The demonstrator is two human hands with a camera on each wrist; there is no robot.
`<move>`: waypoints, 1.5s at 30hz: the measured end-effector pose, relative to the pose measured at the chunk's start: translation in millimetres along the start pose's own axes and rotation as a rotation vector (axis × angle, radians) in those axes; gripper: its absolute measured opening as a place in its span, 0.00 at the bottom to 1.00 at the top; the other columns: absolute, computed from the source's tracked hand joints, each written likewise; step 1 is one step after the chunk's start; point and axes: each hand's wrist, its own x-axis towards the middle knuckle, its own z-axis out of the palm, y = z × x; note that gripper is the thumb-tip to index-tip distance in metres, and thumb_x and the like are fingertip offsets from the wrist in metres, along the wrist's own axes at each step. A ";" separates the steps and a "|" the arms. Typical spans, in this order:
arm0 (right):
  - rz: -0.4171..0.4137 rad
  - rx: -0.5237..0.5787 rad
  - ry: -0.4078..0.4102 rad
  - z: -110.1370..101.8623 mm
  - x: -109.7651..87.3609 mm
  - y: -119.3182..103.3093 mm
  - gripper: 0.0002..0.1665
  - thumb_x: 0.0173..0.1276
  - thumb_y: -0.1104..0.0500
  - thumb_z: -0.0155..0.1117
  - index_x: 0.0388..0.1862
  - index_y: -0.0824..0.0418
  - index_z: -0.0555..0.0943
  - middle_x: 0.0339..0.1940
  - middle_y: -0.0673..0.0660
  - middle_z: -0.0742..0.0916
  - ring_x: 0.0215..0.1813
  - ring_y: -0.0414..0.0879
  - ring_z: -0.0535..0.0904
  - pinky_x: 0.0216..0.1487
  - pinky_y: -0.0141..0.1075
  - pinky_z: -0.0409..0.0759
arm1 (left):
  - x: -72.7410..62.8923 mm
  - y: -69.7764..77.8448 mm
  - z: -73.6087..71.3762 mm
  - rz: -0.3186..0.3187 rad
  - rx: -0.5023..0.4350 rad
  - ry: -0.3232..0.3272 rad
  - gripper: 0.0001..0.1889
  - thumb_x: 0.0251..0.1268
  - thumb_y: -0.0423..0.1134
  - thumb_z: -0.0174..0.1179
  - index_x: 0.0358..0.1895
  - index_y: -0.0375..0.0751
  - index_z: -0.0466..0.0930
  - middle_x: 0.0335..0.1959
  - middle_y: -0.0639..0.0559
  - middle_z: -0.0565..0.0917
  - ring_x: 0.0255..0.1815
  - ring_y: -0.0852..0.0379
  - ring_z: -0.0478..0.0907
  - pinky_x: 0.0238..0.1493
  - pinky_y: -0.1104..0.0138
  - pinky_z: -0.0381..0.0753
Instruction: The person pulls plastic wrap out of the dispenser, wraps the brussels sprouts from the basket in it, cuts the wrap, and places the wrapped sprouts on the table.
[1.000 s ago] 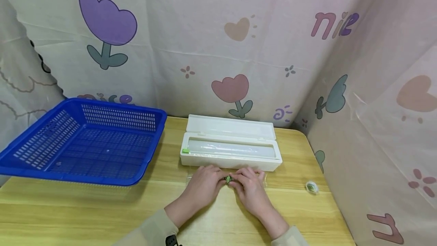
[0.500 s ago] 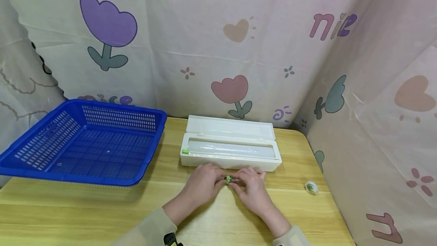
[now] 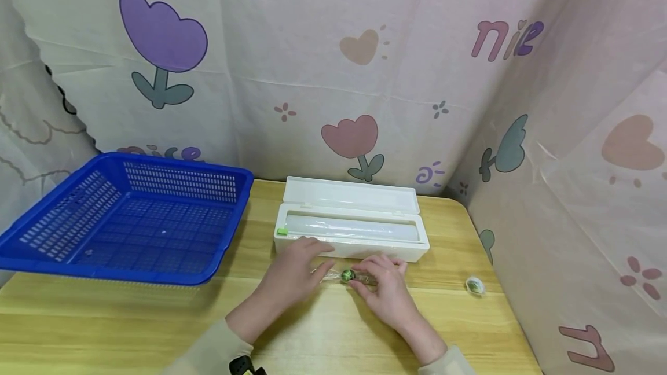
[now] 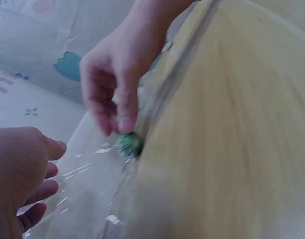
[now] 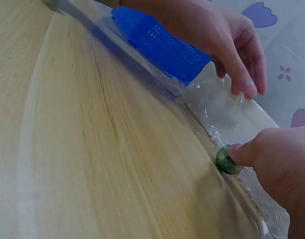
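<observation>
A small green ball (image 3: pixel 347 275) lies on a sheet of clear cling film (image 3: pixel 323 274) spread on the wooden table (image 3: pixel 156 317), just in front of the white film dispenser box (image 3: pixel 351 227). My right hand (image 3: pixel 365 279) pinches the ball, thumb (image 5: pixel 247 152) against its side and fingertips (image 4: pixel 123 122) on top. My left hand (image 3: pixel 312 256) hovers to the ball's left with relaxed fingers, holding nothing, close to the dispenser's front. In the left wrist view the ball (image 4: pixel 130 143) sits at the film's edge and the left hand (image 4: pixel 38 169) is open beside it.
A blue slotted basket (image 3: pixel 125 219) stands at the table's left. A second small wrapped ball (image 3: pixel 475 285) rests near the right edge. Flower-print cloth walls close in behind and to the right. The dispenser's lid is open.
My left hand has let go of the ball and drawn back to the left, toward the dispenser's front. The right hand stays on the ball.
</observation>
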 end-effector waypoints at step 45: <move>-0.143 0.060 0.044 1.0 15.9 -16.8 0.16 0.65 0.59 0.79 0.50 0.60 0.88 0.48 0.49 0.89 0.54 0.44 0.82 0.59 0.51 0.59 | -6.2 -80.6 -33.0 -0.404 -0.085 -0.149 0.47 0.71 0.65 0.65 0.86 0.50 0.56 0.35 0.51 0.77 0.36 0.52 0.74 0.38 0.58 0.77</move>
